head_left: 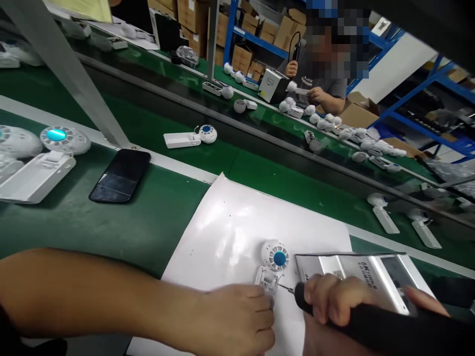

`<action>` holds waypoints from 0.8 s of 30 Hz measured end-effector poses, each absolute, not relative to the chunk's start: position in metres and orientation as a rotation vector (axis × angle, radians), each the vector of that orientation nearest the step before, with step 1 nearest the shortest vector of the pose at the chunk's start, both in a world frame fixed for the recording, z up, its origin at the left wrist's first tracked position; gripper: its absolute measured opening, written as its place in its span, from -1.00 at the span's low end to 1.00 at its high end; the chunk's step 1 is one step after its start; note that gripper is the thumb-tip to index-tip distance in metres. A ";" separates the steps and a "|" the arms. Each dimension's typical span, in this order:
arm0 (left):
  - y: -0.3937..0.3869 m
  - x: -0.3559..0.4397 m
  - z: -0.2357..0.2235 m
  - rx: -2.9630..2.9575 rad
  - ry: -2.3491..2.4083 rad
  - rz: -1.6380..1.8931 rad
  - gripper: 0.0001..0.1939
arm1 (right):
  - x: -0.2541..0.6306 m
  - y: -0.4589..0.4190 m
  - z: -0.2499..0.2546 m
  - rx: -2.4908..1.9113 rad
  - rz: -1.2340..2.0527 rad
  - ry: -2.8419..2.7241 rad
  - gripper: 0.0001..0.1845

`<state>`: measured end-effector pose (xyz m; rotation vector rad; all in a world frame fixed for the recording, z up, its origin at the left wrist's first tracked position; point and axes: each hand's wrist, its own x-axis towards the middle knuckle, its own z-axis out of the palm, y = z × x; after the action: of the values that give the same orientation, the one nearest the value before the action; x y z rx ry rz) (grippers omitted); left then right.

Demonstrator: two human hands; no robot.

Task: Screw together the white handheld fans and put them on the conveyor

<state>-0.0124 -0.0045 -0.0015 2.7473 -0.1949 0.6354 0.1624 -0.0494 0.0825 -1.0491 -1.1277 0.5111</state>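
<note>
A white handheld fan with a round, slotted head and a blue centre lies on the white sheet. My left hand is closed over its handle, which is mostly hidden under the fingers. An electric screwdriver with a black body is gripped in my right hand. Its thin bit points left and its tip is at the side of the fan's opened handle, close to the left fingers. Just beyond my right hand sits a silver metal box marked "TOOLS".
On the green bench are a black phone and several white fans at left. A conveyor belt crosses beyond, carrying another fan. A slanted metal post rises at left. Across the belt, a co-worker holds a tool.
</note>
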 end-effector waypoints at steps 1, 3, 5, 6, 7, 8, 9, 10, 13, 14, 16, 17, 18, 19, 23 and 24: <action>-0.005 -0.013 -0.002 2.743 -0.207 0.638 -0.77 | 0.155 -0.041 0.080 -0.989 0.492 -1.094 -0.54; -0.005 -0.013 -0.003 2.744 -0.210 0.632 -0.78 | 0.142 -0.026 0.076 -0.927 0.439 -1.017 -0.50; -0.003 -0.012 -0.003 2.753 -0.209 0.613 -0.81 | 0.134 -0.016 0.072 -0.938 0.436 -0.967 -0.38; -0.003 -0.012 -0.004 2.755 -0.208 0.603 -0.83 | 0.132 -0.012 0.070 -0.951 0.452 -0.952 -0.38; -0.003 -0.011 -0.004 2.754 -0.206 0.593 -0.83 | 0.130 -0.010 0.068 -0.964 0.476 -0.948 -0.40; -0.003 -0.011 -0.004 2.750 -0.205 0.583 -0.84 | 0.129 -0.009 0.066 -0.970 0.495 -0.940 -0.41; -0.003 -0.011 -0.004 2.745 -0.208 0.575 -0.85 | 0.128 -0.008 0.064 -0.975 0.509 -0.932 -0.42; -0.003 -0.011 -0.003 2.739 -0.211 0.570 -0.85 | 0.126 -0.008 0.061 -0.976 0.518 -0.928 -0.42; -0.003 -0.010 0.000 2.701 -0.201 0.570 -0.89 | 0.121 -0.008 0.053 -0.970 0.523 -0.943 -0.42; -0.003 -0.010 0.001 2.684 -0.192 0.578 -0.89 | 0.118 -0.007 0.050 -0.967 0.513 -0.950 -0.43; -0.003 -0.011 0.002 2.660 -0.169 0.595 -0.88 | 0.115 -0.006 0.043 -0.969 0.485 -0.964 -0.45; -0.003 -0.011 0.002 2.655 -0.158 0.604 -0.87 | 0.113 -0.005 0.040 -0.975 0.470 -0.971 -0.46; -0.002 -0.011 0.002 2.652 -0.150 0.613 -0.87 | 0.113 -0.004 0.038 -0.981 0.458 -0.980 -0.47; -0.002 -0.012 0.001 2.650 -0.152 0.618 -0.85 | 0.113 -0.004 0.037 -0.986 0.449 -0.990 -0.47; 0.000 -0.012 0.000 2.655 -0.214 0.581 -0.82 | 0.123 -0.019 0.055 -0.970 0.353 -0.983 -0.39; 0.000 -0.012 0.000 2.650 -0.225 0.562 -0.83 | 0.130 -0.027 0.064 -0.986 0.268 -0.963 -0.39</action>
<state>-0.0124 0.0003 -0.0002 2.6503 -0.2247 0.5623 0.1303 -0.0271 0.0639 -0.9864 -0.9631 0.2685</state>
